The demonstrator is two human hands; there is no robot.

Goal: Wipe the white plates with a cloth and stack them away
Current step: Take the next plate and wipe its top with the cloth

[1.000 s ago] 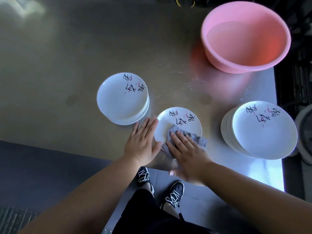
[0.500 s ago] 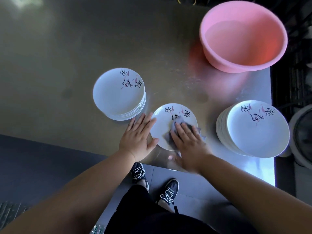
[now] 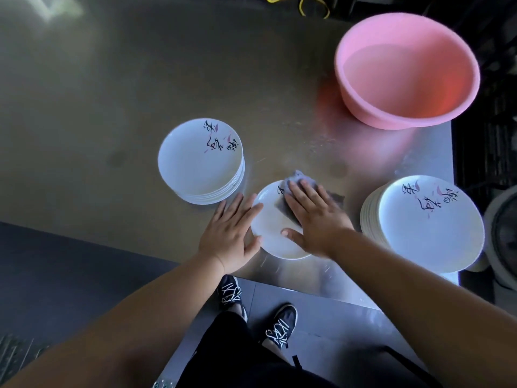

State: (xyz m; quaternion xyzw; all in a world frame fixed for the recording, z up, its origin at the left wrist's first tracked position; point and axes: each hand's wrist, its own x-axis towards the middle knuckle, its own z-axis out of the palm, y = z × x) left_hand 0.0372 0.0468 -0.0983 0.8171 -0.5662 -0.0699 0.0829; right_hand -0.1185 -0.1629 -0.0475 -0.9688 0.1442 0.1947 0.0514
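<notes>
A single white plate (image 3: 270, 222) with black and pink markings lies near the table's front edge. My right hand (image 3: 314, 217) lies flat on a grey cloth (image 3: 296, 180), pressing it onto the plate's far side. With fingers straight, my left hand (image 3: 230, 233) rests against the plate's left rim. One stack of white plates (image 3: 200, 161) stands to the left, a second stack (image 3: 425, 222) to the right.
A pink plastic basin (image 3: 405, 68) stands at the back right of the steel table (image 3: 112, 93). Yellow cable (image 3: 307, 7) lies beyond the far edge. A round grey object (image 3: 503, 233) sits past the right stack. My shoes (image 3: 257, 309) show below the front edge.
My right hand has slid the cloth from the plate's near side to its far side. My left hand stays at the left rim.
</notes>
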